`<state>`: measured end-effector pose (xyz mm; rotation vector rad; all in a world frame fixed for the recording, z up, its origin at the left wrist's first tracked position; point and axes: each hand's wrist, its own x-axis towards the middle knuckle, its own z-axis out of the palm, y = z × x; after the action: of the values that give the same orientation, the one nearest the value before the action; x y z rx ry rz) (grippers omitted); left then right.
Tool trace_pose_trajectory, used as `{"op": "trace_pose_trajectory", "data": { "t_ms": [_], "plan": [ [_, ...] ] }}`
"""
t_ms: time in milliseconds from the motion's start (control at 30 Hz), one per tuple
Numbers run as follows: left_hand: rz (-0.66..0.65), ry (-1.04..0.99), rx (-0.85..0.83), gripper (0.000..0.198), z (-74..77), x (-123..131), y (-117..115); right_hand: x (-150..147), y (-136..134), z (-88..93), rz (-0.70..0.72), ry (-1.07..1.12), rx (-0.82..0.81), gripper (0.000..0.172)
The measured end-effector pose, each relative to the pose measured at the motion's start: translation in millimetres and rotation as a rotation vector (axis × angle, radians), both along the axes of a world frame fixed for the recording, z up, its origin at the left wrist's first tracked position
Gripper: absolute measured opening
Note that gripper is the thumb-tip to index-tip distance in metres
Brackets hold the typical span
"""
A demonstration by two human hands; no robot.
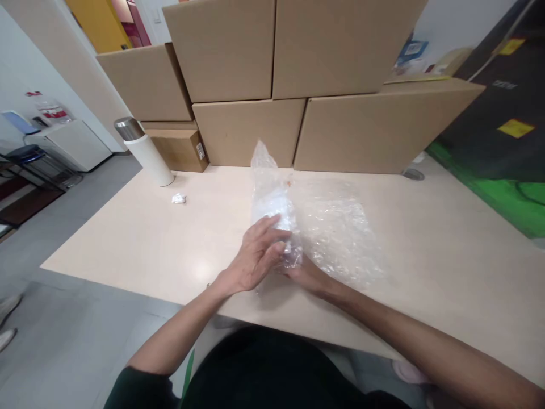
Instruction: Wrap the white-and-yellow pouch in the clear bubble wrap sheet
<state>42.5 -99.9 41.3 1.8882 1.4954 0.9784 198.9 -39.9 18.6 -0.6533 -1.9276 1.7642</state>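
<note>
A clear bubble-wrap sheet point(340, 227) lies on the pale table point(140, 238). Its left part is rolled up into a bundle point(270, 193) that stands out toward the boxes. My left hand point(255, 255) presses on the near end of that bundle, fingers spread over it. My right hand point(306, 272) grips the same end from the right and below; most of its fingers are hidden under the wrap. What is inside the roll cannot be made out.
Several cardboard boxes point(247, 130) are stacked along the table's far edge. A white bottle with a metal cap point(147, 152) stands at the far left, with a small crumpled white scrap point(179, 198) near it. A green floor strip point(502, 193) runs at the right.
</note>
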Motion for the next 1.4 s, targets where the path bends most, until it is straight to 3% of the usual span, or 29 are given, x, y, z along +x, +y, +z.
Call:
{"op": "trace_pose_trajectory", "data": {
  "t_ms": [67, 133, 233, 300, 467, 533, 600, 667, 767, 867, 1000, 1167, 1267, 1400],
  "plan": [
    [-0.060, 0.116, -0.080, 0.048, -6.0, 10, 7, 20, -2, 2.5, -0.060, -0.054, -0.171, 0.032],
    [-0.087, 0.206, -0.124, 0.045, -13.3, 16, 13, 41, -2, 6.4, -0.042, -0.147, -0.217, 0.027],
    [-0.108, 0.313, -0.112, 0.042, -25.5, 19, 16, 68, 0, 16.7, 0.006, -0.272, 0.020, 0.022],
    [-0.117, 0.372, -0.077, 0.040, -32.0, 19, 17, 73, 3, 22.3, -0.060, -0.292, 0.227, 0.023],
    [-0.179, 0.423, -0.066, 0.039, -32.2, 17, 16, 43, 21, 9.7, -0.205, -0.238, 0.530, 0.038],
    [-0.070, 0.398, -0.049, 0.039, -28.5, 10, 14, 28, 29, -0.2, -0.189, -0.273, 0.536, 0.044],
    [0.166, 0.256, -0.029, 0.046, -25.3, -1, 11, 19, 34, -5.9, -0.167, -0.302, 0.517, 0.051],
    [0.374, -0.031, -0.103, 0.061, -22.1, -15, 10, 18, 35, -5.8, -0.168, -0.309, 0.496, 0.056],
    [0.461, -0.417, -0.220, 0.072, -13.8, -25, 10, 25, 33, 1.0, -0.187, -0.296, 0.394, 0.058],
    [0.391, -0.489, -0.110, 0.063, -0.3, -11, 10, 37, 29, 7.6, -0.226, -0.239, 0.216, 0.056],
    [0.201, -0.332, 0.043, 0.044, 13.9, 34, 16, 60, 22, 9.0, -0.298, -0.104, -0.044, 0.056],
    [-0.079, -0.146, 0.180, 0.036, 8.9, 83, 39, 97, 16, 4.5, -0.373, 0.136, -0.260, 0.047],
    [-0.227, -0.016, 0.156, 0.037, -4.7, 103, 57, 127, 18, 0.3, -0.519, 0.070, -0.227, 0.042],
    [-0.337, 0.228, 0.017, 0.043, -26.4, 123, 74, 163, 33, -9.6, -0.798, -0.130, 0.038, 0.041]
  ]
}}
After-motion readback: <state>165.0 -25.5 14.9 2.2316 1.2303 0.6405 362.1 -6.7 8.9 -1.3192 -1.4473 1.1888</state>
